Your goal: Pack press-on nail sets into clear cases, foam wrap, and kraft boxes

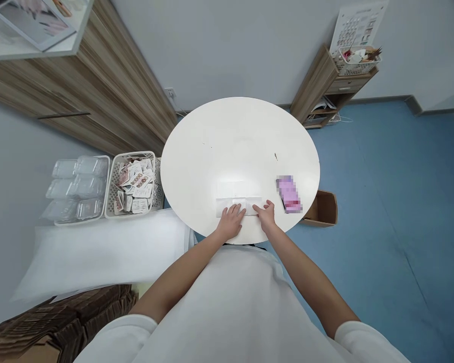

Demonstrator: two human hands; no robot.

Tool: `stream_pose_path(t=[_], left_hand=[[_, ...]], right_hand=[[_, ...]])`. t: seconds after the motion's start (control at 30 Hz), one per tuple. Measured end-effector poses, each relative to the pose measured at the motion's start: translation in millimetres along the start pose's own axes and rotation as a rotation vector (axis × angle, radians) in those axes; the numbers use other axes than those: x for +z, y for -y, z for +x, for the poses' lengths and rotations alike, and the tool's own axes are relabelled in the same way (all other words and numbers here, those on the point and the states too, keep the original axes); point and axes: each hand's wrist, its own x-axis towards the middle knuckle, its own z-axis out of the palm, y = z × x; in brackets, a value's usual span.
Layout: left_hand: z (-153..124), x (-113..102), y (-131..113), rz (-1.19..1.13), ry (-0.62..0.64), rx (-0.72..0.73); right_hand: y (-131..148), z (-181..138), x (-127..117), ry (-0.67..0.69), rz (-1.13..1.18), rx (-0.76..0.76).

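Observation:
A narrow white sheet lies flat across the near part of the round table. On its middle is a small white rectangular piece, partly covered by my fingers. My left hand rests on both, palm down with fingers stretched out and spread. At the sheet's right end is my right hand, thumb on the sheet and fingers curled around that end. How firmly it grips is too small to see.
The white table carries a pixelated pink phone-like object at right. Left stand a basket of printed cards and a basket of clear plastic boxes, near a stack of white sheets. A cardboard box sits beyond the right edge.

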Motion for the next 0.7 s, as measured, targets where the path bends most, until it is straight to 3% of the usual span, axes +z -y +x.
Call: stream_pose_path(t=[0.17, 0.4, 0.57, 0.7], left_hand=[[0, 2, 0, 0.002, 0.006, 0.005], [-2, 3, -6, -0.038, -0.022, 0.005], [-4, 4, 0, -0.247, -0.049, -0.004], [-7, -2, 5, -0.46, -0.161, -0.086]], right_hand=[[13, 14, -2, 0.067, -0.101, -0.057], [30, 21, 3, 0.302, -0.065, -0.096], [37, 11, 14, 0.398, -0.115, -0.122], [37, 3, 24, 0.462, -0.169, -0.136]])
